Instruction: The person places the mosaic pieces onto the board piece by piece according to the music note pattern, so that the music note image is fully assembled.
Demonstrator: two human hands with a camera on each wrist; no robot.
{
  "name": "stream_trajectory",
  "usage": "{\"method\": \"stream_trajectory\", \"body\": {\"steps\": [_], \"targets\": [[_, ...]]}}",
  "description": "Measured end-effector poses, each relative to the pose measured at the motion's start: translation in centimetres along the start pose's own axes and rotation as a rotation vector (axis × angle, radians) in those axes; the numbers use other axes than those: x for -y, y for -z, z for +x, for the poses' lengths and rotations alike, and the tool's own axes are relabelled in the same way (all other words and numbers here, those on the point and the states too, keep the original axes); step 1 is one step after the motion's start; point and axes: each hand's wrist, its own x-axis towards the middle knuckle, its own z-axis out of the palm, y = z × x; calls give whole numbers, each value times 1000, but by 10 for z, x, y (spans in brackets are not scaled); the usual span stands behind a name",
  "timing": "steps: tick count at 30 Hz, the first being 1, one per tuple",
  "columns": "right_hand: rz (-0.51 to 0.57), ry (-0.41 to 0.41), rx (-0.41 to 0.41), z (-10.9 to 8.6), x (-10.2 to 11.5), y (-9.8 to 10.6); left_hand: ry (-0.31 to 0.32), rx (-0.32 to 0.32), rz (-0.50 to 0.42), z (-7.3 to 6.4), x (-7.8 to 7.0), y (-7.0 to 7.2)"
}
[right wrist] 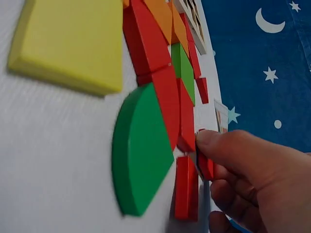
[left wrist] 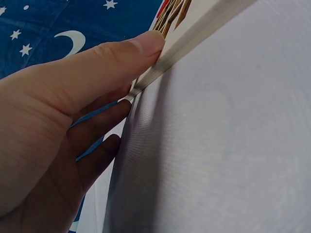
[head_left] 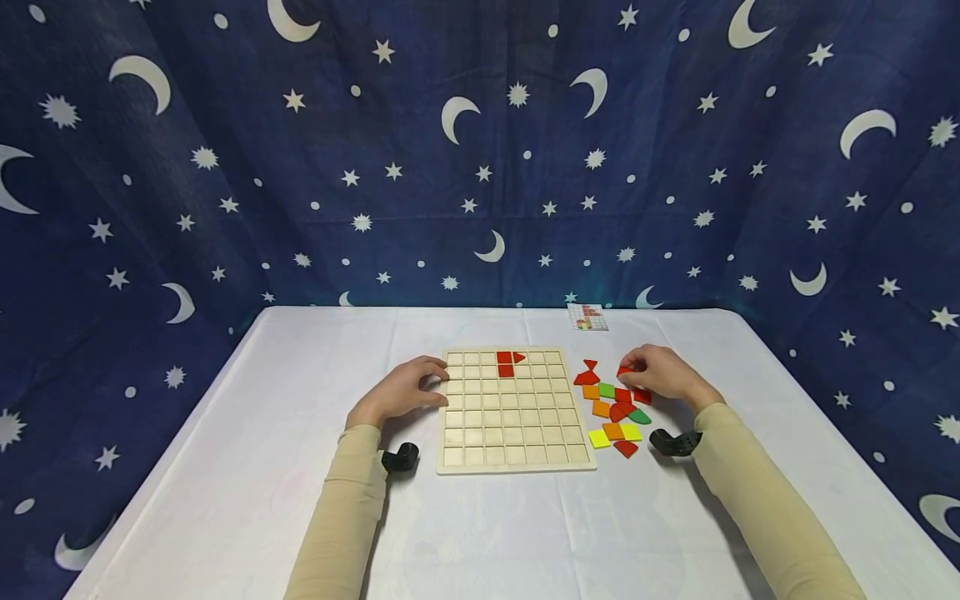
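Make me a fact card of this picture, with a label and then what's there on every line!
Left hand: touches the left edge of the wooden board
Right hand: pinches a red piece
On the board: two red squares and a red triangle
Loose pieces: red, orange, yellow and green, right of the board
Small card: beyond the board, printed with coloured shapes
Table: white
Backdrop: dark blue, with moons and stars
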Motion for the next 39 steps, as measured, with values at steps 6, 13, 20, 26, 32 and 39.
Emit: {"method": "stream_trajectory", "body": {"steps": [6,13,20,26,32,39], "targets": [[9,40,-46,7,20,-6,11,0,-7,1,2,-1],[-27,215,-14,21,62,-22,4,1,4,2,2,-2],[-65,358,42,38,101,-40,-9,-1,13,2,2,-1],[-72,411,26,47,115,-51,-11,-1,13,2,2,-1],[-95,403,25,46,120,-54,-7,5,9,3,1,-1],[-85,413,27,45,121,-53,-11,-2,21,3,2,-1]]}}
